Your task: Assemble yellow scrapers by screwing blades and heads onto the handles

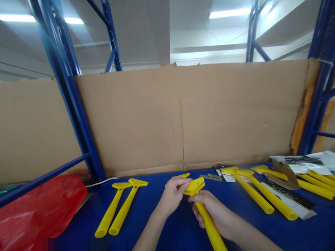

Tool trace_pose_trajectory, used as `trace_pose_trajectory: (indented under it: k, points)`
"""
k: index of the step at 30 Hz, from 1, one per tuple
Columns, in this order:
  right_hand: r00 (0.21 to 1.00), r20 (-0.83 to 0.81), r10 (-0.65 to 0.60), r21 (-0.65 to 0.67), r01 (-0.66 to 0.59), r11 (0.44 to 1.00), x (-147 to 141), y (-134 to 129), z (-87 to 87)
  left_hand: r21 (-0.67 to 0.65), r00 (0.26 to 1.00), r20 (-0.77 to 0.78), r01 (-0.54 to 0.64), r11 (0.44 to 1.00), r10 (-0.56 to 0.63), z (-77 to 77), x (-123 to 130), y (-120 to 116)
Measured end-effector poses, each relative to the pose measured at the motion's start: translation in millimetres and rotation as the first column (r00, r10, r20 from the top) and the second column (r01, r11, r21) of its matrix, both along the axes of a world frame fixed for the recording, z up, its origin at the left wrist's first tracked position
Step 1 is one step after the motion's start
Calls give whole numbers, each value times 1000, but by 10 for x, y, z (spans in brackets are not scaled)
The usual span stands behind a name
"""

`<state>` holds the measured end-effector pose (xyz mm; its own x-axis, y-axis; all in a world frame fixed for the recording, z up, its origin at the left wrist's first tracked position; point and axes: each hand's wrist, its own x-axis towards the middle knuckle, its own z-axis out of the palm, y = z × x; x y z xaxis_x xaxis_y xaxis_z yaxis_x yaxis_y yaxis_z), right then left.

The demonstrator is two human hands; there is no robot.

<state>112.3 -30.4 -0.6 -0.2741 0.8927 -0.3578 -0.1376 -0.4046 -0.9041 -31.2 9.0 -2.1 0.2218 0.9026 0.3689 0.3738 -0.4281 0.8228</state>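
A yellow scraper (209, 223) is held in front of me, its wide head up and its handle slanting down to the lower right. My right hand (209, 209) wraps round the handle just below the head. At the head's left side, my left hand (173, 193) pinches with thumb and fingers; whether a small part sits between them is hidden. Behind my left hand, a yellow piece (185, 175) shows in part on the blue tabletop (154, 209). Flat grey metal blades (213, 176) lie just beyond the scraper head.
Two yellow scrapers (123, 209) lie at left, near a red plastic bag (60, 202). On the right are more scrapers (258, 193), an open cardboard box (286, 174) and black-and-white packaging (290, 197). A cardboard panel (143, 122) stands behind, between blue rack posts (78, 115).
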Motion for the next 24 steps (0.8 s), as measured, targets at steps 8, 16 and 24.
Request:
trace_pose_trajectory:
  k: [8,16,24]
  points:
    - [1000,-18,-8,-2,8,1000,2,11,-30,-145,999,8,41,989,-40,21,-2,-56]
    - [1000,-12,-3,18,3,1000,8,10,-31,-157,992,76,111,981,-101,-3,-16,-43]
    - [1000,-9,15,33,-15,999,5,19,-20,-185,984,144,135,973,-109,-18,-20,-36]
